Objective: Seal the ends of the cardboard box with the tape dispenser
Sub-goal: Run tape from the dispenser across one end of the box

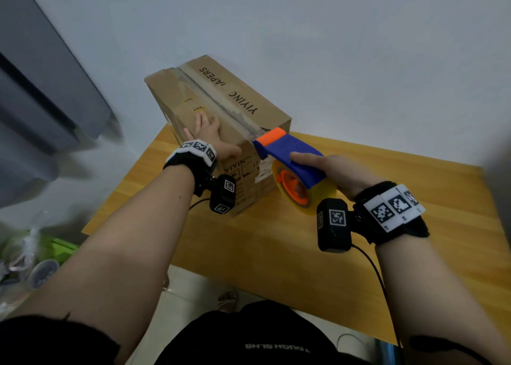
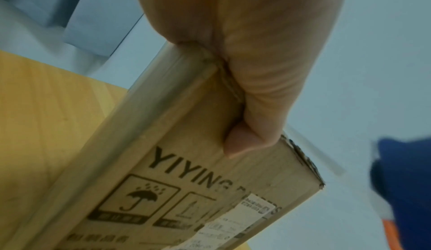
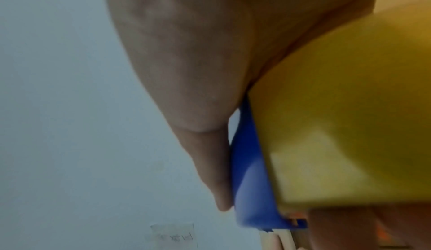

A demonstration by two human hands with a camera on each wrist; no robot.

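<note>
1. Fingers of the right hand (image 1: 329, 171) curl round the tape dispenser (image 1: 290, 154), thumb laid along its blue body; the yellowish tape roll (image 3: 349, 106) sits against the palm in the right wrist view.
2. Left hand (image 1: 210, 135) lies flat on the top face of the cardboard box (image 1: 218, 116), fingers spread and straight. Its thumb hooks over the near top edge onto the printed front face, so it braces the box rather than lifting it.
3. Orange nose of the dispenser meets the near end of the box's top seam, at the corner edge.
4. Box stands on the far left part of the wooden table (image 1: 276, 254), turned at an angle.
5. Progress, as a judgement: a clear strip appears to run along the top seam already. The cut at this near edge, and any taping of the other end, look yet to be done.
</note>
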